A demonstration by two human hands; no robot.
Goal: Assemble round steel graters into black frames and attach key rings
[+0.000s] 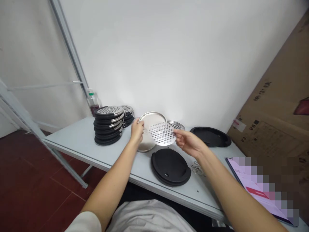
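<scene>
My left hand (137, 130) is closed on the edge of a round metal ring (153, 113), held tilted above the table. Between thumb and fingers, my right hand (189, 141) pinches the right edge of a round perforated metal disc (163, 134), which overlaps the ring's lower right. Below my hands lies a round black tray (171, 166) with a small hole near its front. Behind the disc, another metal grater plate (176, 125) is partly hidden. Another shiny metal piece (145, 146) lies under my left hand.
A stack of black-rimmed grater discs (108, 125) stands at the left, with a bottle (93, 101) behind it. Another black tray (211, 136) lies at the right. Wire clips (196, 169) sit near my right wrist. A tablet (256, 190) and a cardboard box (272, 106) are far right.
</scene>
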